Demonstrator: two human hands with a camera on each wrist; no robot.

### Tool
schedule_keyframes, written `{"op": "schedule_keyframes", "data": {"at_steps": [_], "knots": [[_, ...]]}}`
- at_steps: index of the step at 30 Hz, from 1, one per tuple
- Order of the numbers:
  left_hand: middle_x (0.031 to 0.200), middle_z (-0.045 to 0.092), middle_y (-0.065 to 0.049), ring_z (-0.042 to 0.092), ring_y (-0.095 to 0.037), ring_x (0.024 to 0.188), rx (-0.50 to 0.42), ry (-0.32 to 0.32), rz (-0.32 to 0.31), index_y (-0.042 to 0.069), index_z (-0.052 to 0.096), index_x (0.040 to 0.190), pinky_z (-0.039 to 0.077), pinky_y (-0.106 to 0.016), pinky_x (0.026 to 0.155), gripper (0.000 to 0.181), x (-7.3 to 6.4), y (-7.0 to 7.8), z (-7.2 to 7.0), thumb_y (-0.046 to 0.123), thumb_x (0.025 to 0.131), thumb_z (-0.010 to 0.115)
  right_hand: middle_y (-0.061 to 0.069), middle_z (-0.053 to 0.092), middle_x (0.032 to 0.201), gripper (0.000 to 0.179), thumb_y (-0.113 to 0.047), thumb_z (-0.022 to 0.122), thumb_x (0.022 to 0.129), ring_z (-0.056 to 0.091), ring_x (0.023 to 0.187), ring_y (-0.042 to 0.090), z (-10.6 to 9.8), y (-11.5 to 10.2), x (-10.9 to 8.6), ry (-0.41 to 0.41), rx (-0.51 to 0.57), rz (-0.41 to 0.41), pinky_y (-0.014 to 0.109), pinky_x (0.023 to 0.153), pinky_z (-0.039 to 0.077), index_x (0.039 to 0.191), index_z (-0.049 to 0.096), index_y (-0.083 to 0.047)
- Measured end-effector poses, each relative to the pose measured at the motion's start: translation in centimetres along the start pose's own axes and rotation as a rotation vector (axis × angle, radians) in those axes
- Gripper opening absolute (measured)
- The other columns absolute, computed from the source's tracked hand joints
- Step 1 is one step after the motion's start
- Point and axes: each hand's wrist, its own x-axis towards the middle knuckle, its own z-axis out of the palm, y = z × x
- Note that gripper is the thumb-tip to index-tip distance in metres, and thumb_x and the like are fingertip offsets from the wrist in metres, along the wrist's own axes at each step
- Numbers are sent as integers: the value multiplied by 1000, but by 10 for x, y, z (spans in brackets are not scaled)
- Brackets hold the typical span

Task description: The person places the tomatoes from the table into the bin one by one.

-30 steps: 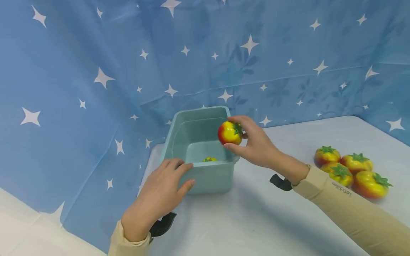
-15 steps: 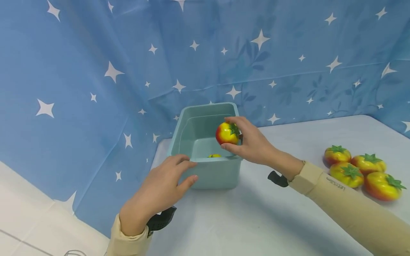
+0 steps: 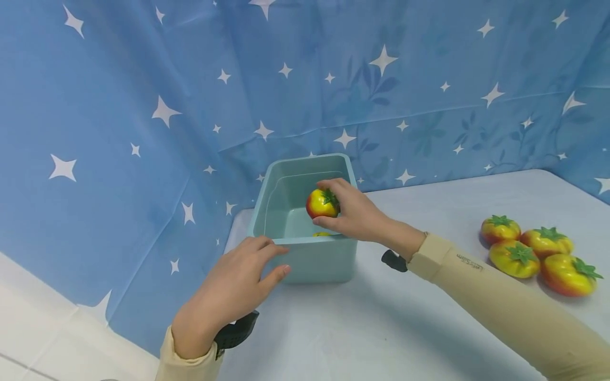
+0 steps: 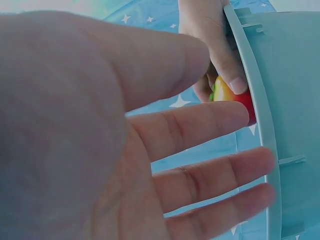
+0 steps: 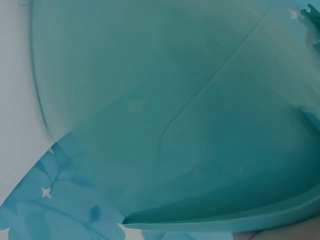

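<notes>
My right hand (image 3: 355,211) holds a red-and-yellow toy tomato (image 3: 318,203) with a green star-shaped top, thumb below and fingers above. It is over the opening of a pale teal plastic bin (image 3: 319,262). Inside, a bit of another yellow toy tomato (image 3: 321,234) shows just above the front rim. My left hand (image 3: 233,286) is at the bin's front left corner, its relaxed fingertips right at the rim. In the left wrist view its fingers are spread apart, and the held tomato (image 4: 227,95) appears beyond them. Mostly the bin's wall (image 5: 150,100) fills the right wrist view.
On the right of the white-covered table (image 3: 381,328) several similar toy tomatoes (image 3: 517,259) lie in a group. A blue curtain with white stars (image 3: 295,95) hangs close behind the bin and down the left side.
My right hand has moved left and slightly down with the tomato, from the bin's right rim to over its inside. The left hand stays at the rim; the head view has shifted slightly.
</notes>
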Motion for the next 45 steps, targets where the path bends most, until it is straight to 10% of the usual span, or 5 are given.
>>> {"op": "schedule_keyframes", "data": {"at_steps": [35, 45], "knots": [[121, 59, 3, 58, -18, 111, 1, 9, 7, 17, 65, 127, 50, -42, 87, 37, -1, -3, 1, 37, 95, 65, 8, 53, 136, 77, -55, 68, 86, 57, 110, 23, 2, -5, 9, -208, -209, 108, 42, 90, 50, 146, 44, -12], [121, 58, 4, 56, -19, 114, 7, -13, -31, 21, 63, 129, 49, -44, 88, 38, 0, -3, 3, 39, 95, 64, -1, 56, 135, 54, -39, 68, 92, 57, 118, 19, -6, 3, -11, -70, -62, 0, 41, 95, 49, 138, 54, -15]]}}
